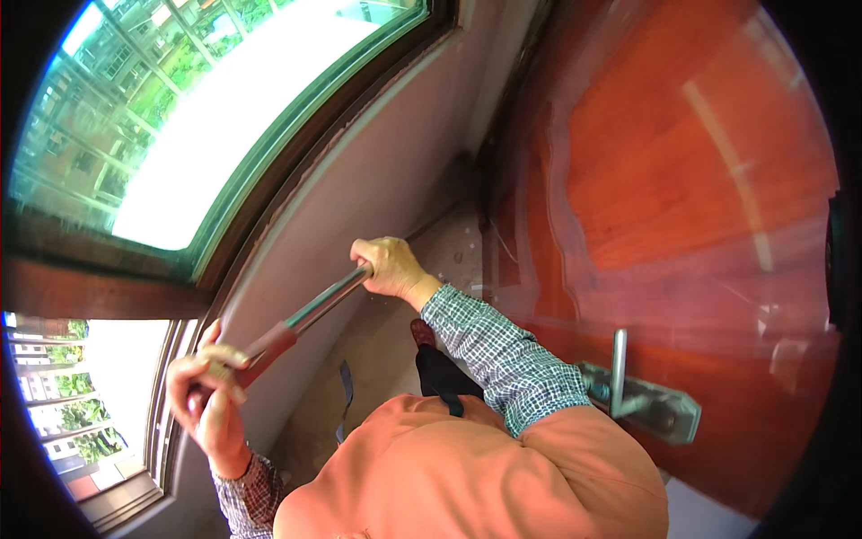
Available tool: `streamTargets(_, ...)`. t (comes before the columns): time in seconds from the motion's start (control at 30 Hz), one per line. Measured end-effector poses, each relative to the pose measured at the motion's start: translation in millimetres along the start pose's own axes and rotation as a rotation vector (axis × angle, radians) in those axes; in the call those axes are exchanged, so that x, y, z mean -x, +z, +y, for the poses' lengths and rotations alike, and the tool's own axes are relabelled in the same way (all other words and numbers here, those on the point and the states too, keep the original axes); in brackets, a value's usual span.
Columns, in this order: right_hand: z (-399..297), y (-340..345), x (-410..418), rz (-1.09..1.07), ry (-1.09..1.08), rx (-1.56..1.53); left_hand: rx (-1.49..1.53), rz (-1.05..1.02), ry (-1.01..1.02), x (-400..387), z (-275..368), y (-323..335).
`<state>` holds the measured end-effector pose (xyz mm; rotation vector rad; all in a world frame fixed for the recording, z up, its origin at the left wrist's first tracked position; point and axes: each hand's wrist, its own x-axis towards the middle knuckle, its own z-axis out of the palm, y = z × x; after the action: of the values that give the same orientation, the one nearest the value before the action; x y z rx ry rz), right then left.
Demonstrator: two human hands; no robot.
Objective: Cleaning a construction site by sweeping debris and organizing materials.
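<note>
A metal pole [330,297] with a reddish-brown sleeve [272,344] runs slantwise between my two hands. My right hand [388,265] is closed around its bare metal end, near the middle of the view. At the lower left, my left hand [210,397] holds the sleeved end with bent fingers, close to the window side. Whatever lies beyond the left fingers is partly hidden by them. Both forearms wear checked sleeves, and an orange garment [465,471] covers my front.
A glossy red-brown wooden door [646,182] with a metal lever handle [618,374] is at the right. Dark-framed windows [202,263] and a pale wall [377,162] are at the left. My shoe [422,333] is on the floor [387,337], near a dark strap [346,384].
</note>
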<state>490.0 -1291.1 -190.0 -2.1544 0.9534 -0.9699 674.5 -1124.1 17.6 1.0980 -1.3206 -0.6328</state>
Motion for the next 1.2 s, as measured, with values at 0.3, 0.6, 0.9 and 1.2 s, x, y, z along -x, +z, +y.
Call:
streamTargets(0.3,69.7,-57.6,-98.0,-0.001,0.056,0.029,0.068,0.138,0.165,-146.6,-37.8,82.6)
streamTargets(0.6,116.5,-109.6,-96.3,0.059,0.091,0.031,-0.05,-0.059,0.307,-185.0,-46.8,151.0)
streamTargets(0.9,76.7,-133.4,-66.7,-0.199,0.008,-0.11,-0.01,0.052,0.341,-151.3,-12.5,134.1)
streamTargets(1.2,85.0,-146.1,-48.2,-0.213,0.021,-0.154,0.008,-0.415,0.405,-154.6,-4.6,128.0)
